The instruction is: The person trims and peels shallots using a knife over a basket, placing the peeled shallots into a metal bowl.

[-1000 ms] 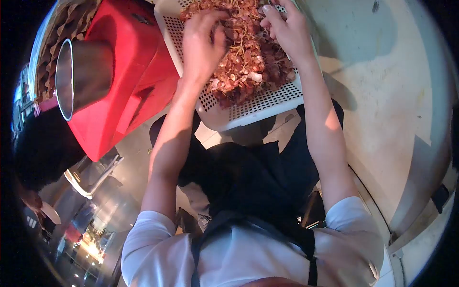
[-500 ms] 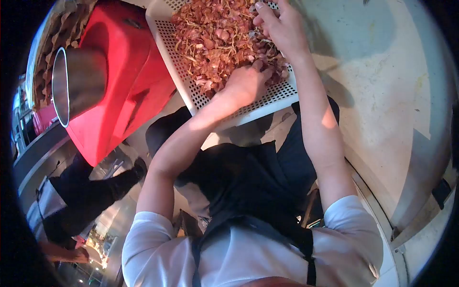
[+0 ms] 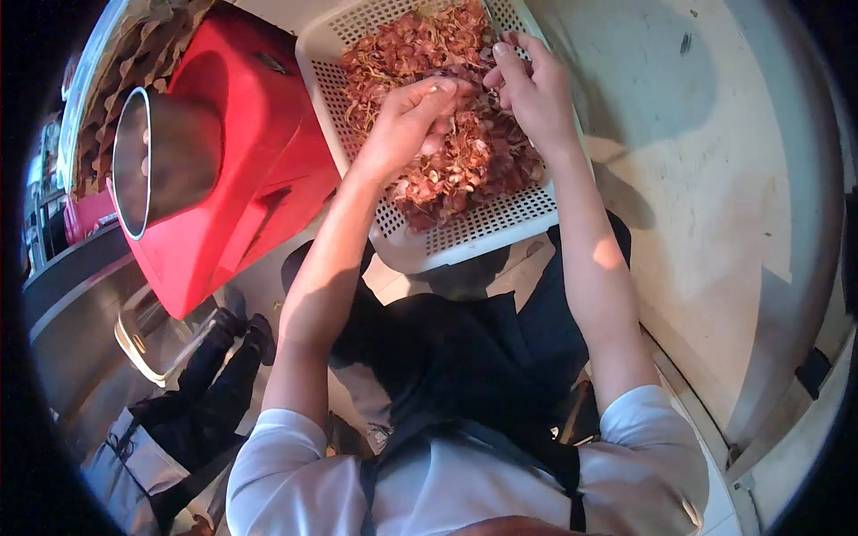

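A white perforated basket (image 3: 487, 241) holds a heap of reddish, shallot-like pieces and dry skins (image 3: 456, 170). Above the heap's middle, my left hand (image 3: 416, 121) is closed in a pinch, with a small pale bit at its fingertips; what else it holds is hidden. Just to its right, my right hand (image 3: 534, 85) has its thumb and bent fingers drawn together near the basket's right side. Whatever lies between those fingers is too small to make out.
A red plastic container (image 3: 259, 143) stands left of the basket, with a round metal vessel (image 3: 165, 161) on it. Brown egg-tray-like cardboard (image 3: 134, 71) lies behind. A pale curved surface (image 3: 688, 152) is on the right. Another person's dark-clothed legs (image 3: 210, 384) show at lower left.
My left hand has lifted from the heap's lower right and moved up and left, beside my right hand. The right hand stays near the basket's right side. The view has shifted slightly.
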`<state>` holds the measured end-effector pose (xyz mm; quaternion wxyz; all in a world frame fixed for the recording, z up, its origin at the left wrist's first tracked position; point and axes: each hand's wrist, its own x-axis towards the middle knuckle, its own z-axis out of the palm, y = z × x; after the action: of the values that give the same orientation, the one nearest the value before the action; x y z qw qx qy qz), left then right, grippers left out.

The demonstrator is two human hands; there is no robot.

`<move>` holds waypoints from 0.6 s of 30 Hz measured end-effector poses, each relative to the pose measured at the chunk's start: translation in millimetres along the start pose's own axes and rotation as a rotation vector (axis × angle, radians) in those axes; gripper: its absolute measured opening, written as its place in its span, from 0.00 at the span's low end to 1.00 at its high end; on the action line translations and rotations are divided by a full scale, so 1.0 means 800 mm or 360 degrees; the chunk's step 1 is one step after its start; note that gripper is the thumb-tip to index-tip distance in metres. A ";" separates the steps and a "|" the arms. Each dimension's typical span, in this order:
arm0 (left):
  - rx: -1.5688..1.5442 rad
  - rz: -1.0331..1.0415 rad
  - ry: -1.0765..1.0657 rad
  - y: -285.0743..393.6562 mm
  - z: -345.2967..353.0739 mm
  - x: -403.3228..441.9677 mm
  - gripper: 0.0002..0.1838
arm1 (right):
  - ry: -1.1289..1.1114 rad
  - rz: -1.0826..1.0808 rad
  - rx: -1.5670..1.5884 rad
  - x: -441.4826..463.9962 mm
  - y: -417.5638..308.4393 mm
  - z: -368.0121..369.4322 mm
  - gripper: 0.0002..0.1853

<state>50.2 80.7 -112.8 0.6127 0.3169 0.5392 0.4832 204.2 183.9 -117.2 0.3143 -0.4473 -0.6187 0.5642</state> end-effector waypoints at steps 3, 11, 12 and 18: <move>-0.0181 -0.0020 0.0037 0.003 0.000 0.000 0.17 | -0.0036 0.0009 0.0057 -0.003 -0.004 0.005 0.20; -0.0122 0.0205 0.0212 -0.013 -0.005 0.012 0.11 | -0.0274 0.0156 0.0146 -0.012 -0.008 0.012 0.21; 0.0009 0.0241 0.0252 -0.013 -0.005 0.011 0.11 | -0.0284 0.0091 0.0098 -0.012 -0.005 0.014 0.21; 0.0751 0.0498 0.0612 0.003 0.018 -0.001 0.09 | -0.0279 -0.0121 -0.0078 -0.012 0.026 0.031 0.20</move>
<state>63.3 82.9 -107.1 0.3282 0.4319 0.6866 0.4842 190.3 164.6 -140.9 0.2690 -0.3801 -0.6740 0.5734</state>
